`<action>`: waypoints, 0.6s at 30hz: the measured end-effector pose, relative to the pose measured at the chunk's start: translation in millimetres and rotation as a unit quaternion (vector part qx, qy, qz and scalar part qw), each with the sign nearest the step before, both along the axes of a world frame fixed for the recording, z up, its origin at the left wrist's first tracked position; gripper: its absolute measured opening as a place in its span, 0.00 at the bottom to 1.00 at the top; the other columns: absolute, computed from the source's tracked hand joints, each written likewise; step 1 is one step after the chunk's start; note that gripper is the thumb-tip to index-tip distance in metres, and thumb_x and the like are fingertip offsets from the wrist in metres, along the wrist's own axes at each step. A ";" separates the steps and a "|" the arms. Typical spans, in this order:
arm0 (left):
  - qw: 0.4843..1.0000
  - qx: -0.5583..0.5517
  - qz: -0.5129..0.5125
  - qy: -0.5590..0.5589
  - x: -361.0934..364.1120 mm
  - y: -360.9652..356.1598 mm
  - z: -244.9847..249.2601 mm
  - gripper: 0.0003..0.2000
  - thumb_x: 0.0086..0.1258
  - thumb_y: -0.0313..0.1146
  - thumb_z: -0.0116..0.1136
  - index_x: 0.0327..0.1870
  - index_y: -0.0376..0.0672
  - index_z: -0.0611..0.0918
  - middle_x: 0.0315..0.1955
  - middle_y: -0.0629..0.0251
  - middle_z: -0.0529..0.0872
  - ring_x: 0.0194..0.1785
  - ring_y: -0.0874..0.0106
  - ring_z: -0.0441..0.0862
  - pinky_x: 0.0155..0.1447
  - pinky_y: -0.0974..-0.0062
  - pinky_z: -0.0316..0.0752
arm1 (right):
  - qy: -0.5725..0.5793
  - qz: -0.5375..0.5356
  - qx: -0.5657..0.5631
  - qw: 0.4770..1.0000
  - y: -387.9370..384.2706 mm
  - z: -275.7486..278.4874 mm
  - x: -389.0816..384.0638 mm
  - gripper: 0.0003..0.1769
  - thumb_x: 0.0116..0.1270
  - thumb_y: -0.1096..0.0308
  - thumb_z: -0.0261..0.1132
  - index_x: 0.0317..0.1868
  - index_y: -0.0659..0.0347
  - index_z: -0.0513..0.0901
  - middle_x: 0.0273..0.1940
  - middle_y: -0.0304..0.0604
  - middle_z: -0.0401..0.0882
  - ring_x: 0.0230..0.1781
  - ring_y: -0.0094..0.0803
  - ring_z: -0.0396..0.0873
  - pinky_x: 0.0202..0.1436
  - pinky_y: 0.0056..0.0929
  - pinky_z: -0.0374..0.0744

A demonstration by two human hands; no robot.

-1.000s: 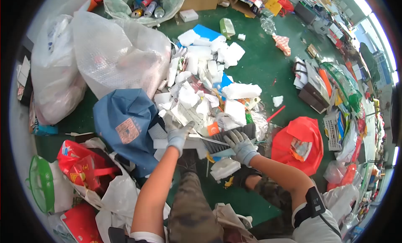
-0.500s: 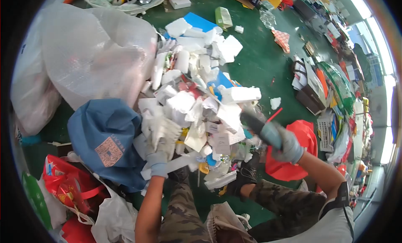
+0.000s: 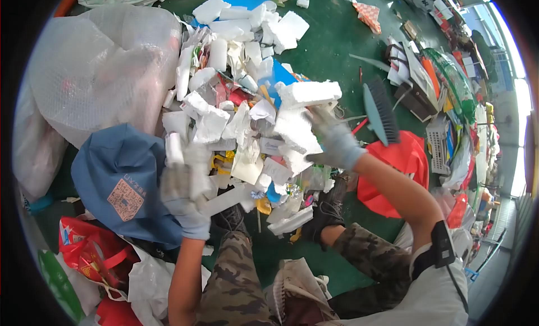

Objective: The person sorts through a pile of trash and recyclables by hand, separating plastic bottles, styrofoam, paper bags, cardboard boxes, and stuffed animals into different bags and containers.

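My right hand [image 3: 338, 145], in a grey glove, has its thumb spread from its fingers at the edge of a white foam block [image 3: 310, 94] on the scrap pile. To the right of that hand a brush [image 3: 377, 110] with a blue-grey back and dark bristles lies by a red bag [image 3: 396, 174], apart from the fingers. My left hand [image 3: 182, 201], gloved too, is smeared by motion at the pile's left edge, beside white foam pieces; I cannot tell whether it grips one. Torn foam, paper and a yellow scrap [image 3: 223, 164] lie between the hands.
A blue cloth bag [image 3: 112, 174] with a printed code stands left of my left hand. Behind it bulges a big translucent plastic sack [image 3: 101, 73]. A red shopping bag [image 3: 92, 250] sits lower left. At right are a white basket [image 3: 437, 174] and a dark box [image 3: 415, 104] of papers.
My right hand has let go of the brush and moved left to the foam. The brush now lies by the red bag. My left hand has shifted left and slightly down.
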State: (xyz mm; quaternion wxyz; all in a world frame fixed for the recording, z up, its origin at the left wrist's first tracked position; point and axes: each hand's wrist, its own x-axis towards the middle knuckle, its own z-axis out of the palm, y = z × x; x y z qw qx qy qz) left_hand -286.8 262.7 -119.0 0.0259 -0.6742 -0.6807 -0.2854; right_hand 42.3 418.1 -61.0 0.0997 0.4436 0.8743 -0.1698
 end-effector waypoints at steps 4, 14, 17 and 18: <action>0.943 -0.301 -0.124 0.071 50.1 -24.4 -23.9 0.36 0.49 0.47 0.64 0.63 0.46 0.70 0.59 0.54 0.70 0.64 0.52 0.64 0.67 0.52 0.56 | -0.063 -0.056 -0.019 0.996 3.5 -70.2 -29.3 0.60 0.44 0.43 0.71 0.72 0.55 0.46 0.70 0.60 0.48 0.71 0.56 0.49 0.70 0.43 0.59; 0.918 -0.294 0.003 -0.265 21.9 -18.9 -79.8 0.25 0.60 0.30 0.61 0.59 0.40 0.71 0.52 0.57 0.77 0.53 0.60 0.75 0.58 0.66 0.69 | 0.620 -0.439 -0.160 0.630 -37.1 -53.9 58.5 0.21 0.61 0.67 0.62 0.54 0.65 0.75 0.50 0.43 0.77 0.46 0.31 0.79 0.54 0.28 0.75; 0.810 -0.025 0.185 -0.555 29.6 0.1 -57.9 0.20 0.64 0.30 0.61 0.56 0.35 0.74 0.46 0.63 0.80 0.46 0.70 0.76 0.53 0.72 0.71 | 0.391 -0.358 -0.194 0.825 -67.5 -100.2 74.2 0.21 0.56 0.68 0.67 0.51 0.63 0.78 0.56 0.47 0.73 0.51 0.35 0.77 0.57 0.31 0.74; 0.799 -0.052 0.191 -0.569 10.2 -0.3 -67.2 0.20 0.62 0.28 0.63 0.55 0.33 0.74 0.47 0.64 0.80 0.45 0.72 0.77 0.52 0.75 0.71 | 0.267 -0.196 -0.007 0.944 -67.9 -99.3 60.1 0.21 0.53 0.69 0.70 0.48 0.64 0.79 0.61 0.51 0.67 0.58 0.37 0.70 0.59 0.34 0.71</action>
